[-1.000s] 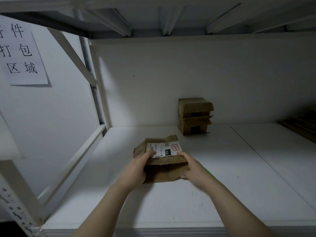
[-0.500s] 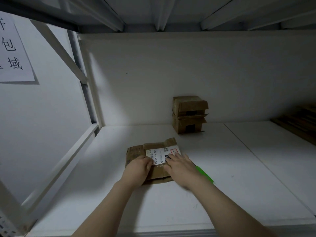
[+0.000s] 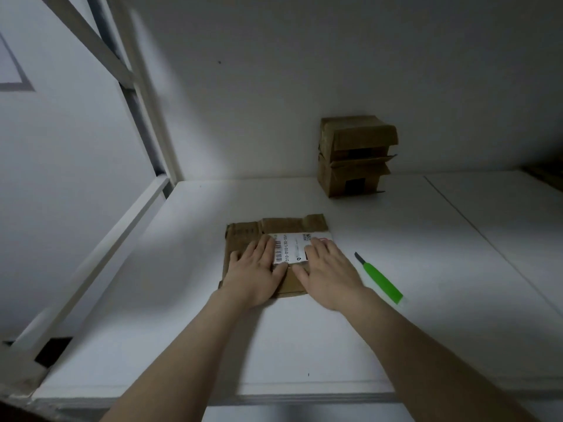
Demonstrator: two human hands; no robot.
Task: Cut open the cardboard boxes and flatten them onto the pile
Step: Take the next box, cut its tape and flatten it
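Both hands are down on the flattened box (image 3: 243, 233). The left hand (image 3: 254, 269) and right hand (image 3: 329, 269) lie palm-down side by side. The fingers (image 3: 265, 245) are straight and slightly spread; they grip nothing and only press. The box lies directly under the fingers on the white shelf (image 3: 304, 345). Its white label (image 3: 292, 248) sits between the two hands and partly beneath them.

Step in hand (judgement): pressing the cut box flat.
- The far edge beyond the fingers looks creased and slightly raised, so pressure should travel forward from the palms to that edge.
- Keep the hands apart so both halves are held down.
- Let the folds settle along the existing creases rather than making new ones.
- Once flat, the box needs to go to the pile. A dark strip (image 3: 545, 178) at the far right may be that pile, but it is too cropped to tell.

Count:
- Flattened box: 1, under the fingers.
- Stacked boxes (image 3: 355, 156): 2, one on top of the other, well beyond the fingers and to their right, at the back wall. The flaps are loose and neither box is flattened yet.
- Knife (image 3: 379, 278): 1, green, just right of the right-hand fingers, lying untouched on the shelf with its blade end pointing away.
- Label: 1.
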